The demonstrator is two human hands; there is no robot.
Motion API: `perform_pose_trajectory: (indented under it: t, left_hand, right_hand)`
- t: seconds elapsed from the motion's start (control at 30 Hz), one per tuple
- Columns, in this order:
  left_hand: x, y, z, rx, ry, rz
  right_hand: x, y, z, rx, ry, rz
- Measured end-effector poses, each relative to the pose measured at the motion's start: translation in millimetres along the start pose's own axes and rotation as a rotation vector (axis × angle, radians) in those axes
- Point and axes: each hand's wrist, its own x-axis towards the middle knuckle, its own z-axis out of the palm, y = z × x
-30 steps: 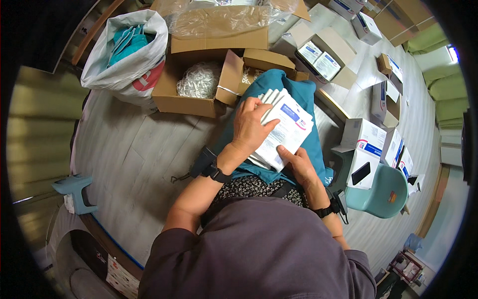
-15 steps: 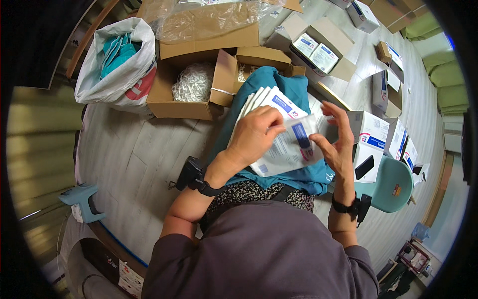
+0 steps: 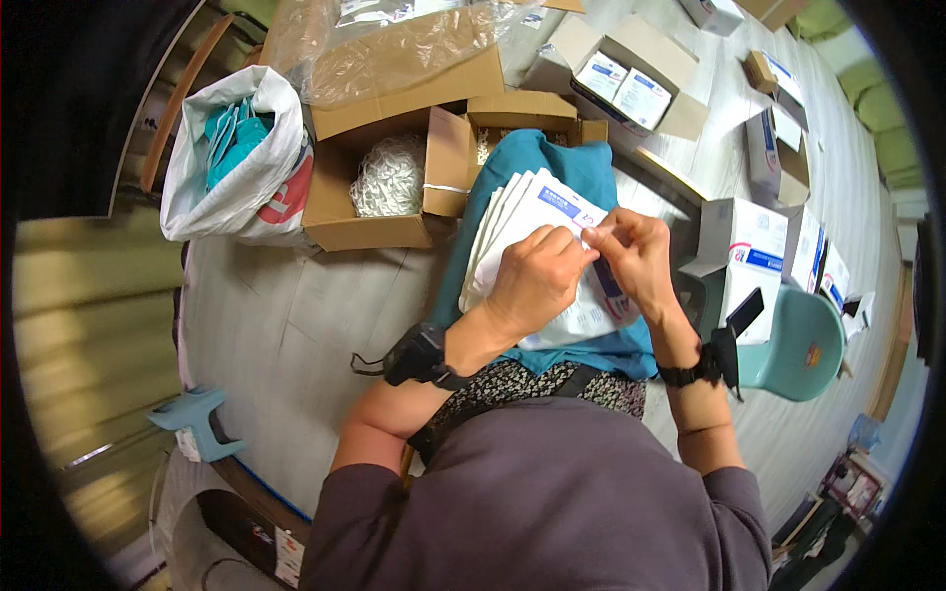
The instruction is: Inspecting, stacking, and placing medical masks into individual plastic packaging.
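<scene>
A fanned stack of flat white packets [image 3: 522, 212] with blue print lies on a teal cloth [image 3: 552, 158] over my lap. My left hand [image 3: 532, 281] rests on the stack with its fingers curled, pinching the top edge of one packet. My right hand [image 3: 641, 256] meets it from the right, thumb and fingers pinched on the same packet's edge. Both wrists wear black bands. The lower part of the stack is hidden under my hands.
An open cardboard box [image 3: 379, 187] with white filling stands to the left. A white plastic bag [image 3: 236, 158] with teal items lies further left. White boxes [image 3: 744, 251] sit at the right beside a teal stool [image 3: 803, 340]. More opened cartons [image 3: 626, 74] lie beyond.
My right hand has come in from the packet's right side to meet the left hand at its top edge. The stack stays on the cloth.
</scene>
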Motion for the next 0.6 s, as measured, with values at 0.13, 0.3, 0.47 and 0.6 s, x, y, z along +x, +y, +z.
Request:
perform_pose_trajectory:
  t: [0.13,0.3,0.47,0.6]
  left_hand:
    - [-4.7,32.3,13.1,-0.009,0.004,0.254]
    - [-4.2,61.7,-29.3,-0.280,-0.045,0.147]
    - [0.6,23.2,-52.6,-0.295,-0.066,-0.262]
    - [1.0,-54.3,-19.6,-0.055,-0.101,-0.534]
  right_hand:
    - [18.3,43.2,15.2,-0.117,0.209,0.033]
    - [23.7,77.0,-5.0,0.001,0.205,0.273]
    - [16.0,71.7,-5.9,0.042,0.141,0.299]
    - [19.1,66.7,12.5,-0.314,0.212,-0.057]
